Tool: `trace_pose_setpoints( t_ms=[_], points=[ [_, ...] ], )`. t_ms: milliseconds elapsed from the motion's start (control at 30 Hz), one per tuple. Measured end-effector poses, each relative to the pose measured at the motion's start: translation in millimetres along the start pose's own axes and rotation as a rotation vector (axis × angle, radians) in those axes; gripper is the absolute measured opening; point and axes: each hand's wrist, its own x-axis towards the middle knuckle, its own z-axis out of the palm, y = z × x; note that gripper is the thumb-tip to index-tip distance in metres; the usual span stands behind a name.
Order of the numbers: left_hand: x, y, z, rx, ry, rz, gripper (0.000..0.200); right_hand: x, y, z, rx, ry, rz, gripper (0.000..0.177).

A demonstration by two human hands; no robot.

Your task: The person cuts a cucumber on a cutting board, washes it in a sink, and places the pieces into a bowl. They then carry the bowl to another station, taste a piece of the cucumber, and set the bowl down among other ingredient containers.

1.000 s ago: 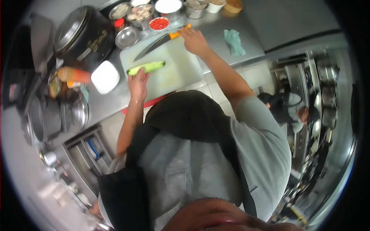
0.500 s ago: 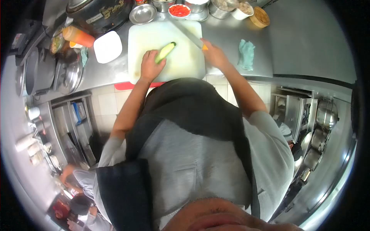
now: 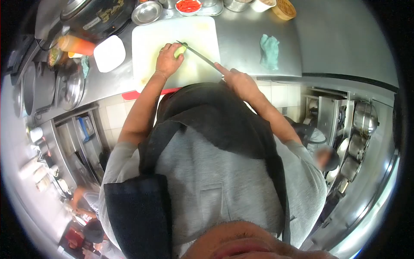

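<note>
On the white cutting board (image 3: 146, 39) lies a pale green, partly peeled or cut cucumber (image 3: 180, 51) with a dark green end. My left hand (image 3: 169, 59) is closed over it, fingers bent around its left side and hiding part of it. My right hand (image 3: 241, 84) grips a long kitchen knife (image 3: 199, 55) just off the board's right edge, its index finger stretched along the blade's back. The handle is hidden in that hand. The blade slants up and left across the board, its tip at the cucumber's dark end.
Left of the board sit a white square plate (image 3: 109, 53), an orange squeeze bottle (image 3: 76, 45) and a large dark pot (image 3: 101, 17). Behind it are a metal bowl (image 3: 146, 13) and a bowl of red strips (image 3: 188, 6). A teal cloth (image 3: 269, 52) lies right. Other people appear at lower left and right.
My right hand has moved down and swung the knife from the board's far right onto the cucumber. My left hand now covers more of the cucumber. The person at right shows more.
</note>
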Motion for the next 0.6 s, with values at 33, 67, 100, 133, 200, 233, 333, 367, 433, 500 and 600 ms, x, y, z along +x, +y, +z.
trace_pose_setpoints(
  t_ms=[33, 67, 100, 133, 200, 233, 333, 367, 433, 500, 600],
  points=[
    [0, -1, 0, 0.003, 0.014, 0.016, 0.038, -2, -4, -3, 0.002, 0.001, 0.004, 0.082],
    [0, 0, 2, 0.002, 0.014, 0.020, 0.038, -6, -6, -7, -0.035, -0.016, 0.023, 0.081],
    [0, 0, 2, 0.000, 0.014, 0.026, 0.038, -8, -9, -11, -0.072, -0.035, 0.041, 0.081],
    [0, 0, 1, 0.000, 0.014, 0.031, 0.038, -8, -10, -13, -0.071, -0.035, 0.043, 0.081],
    [0, 0, 1, 0.011, 0.004, 0.033, 0.038, -8, -13, -17, -0.073, -0.043, 0.034, 0.078],
    [0, 1, 1, 0.022, -0.004, 0.035, 0.037, 2, -4, -5, -0.074, -0.042, 0.034, 0.078],
    [-1, 7, -3, 0.031, -0.011, -0.067, 0.039, 27, 22, 51, 0.118, -0.049, 0.047, 0.071],
    [6, 8, -5, 0.029, 0.006, -0.062, 0.039, 36, 28, 56, 0.255, -0.061, 0.083, 0.070],
    [-1, 5, -7, 0.011, 0.150, -0.544, 0.045, 40, 25, 59, 0.426, -0.100, 0.154, 0.068],
    [-10, -4, -17, 0.171, 0.190, -0.415, 0.050, 36, 25, 63, 0.454, -0.053, 0.135, 0.068],
    [-22, 12, -51, 0.280, 0.013, -0.241, 0.066, 26, 18, 57, 0.478, 0.035, 0.145, 0.068]
  ],
)
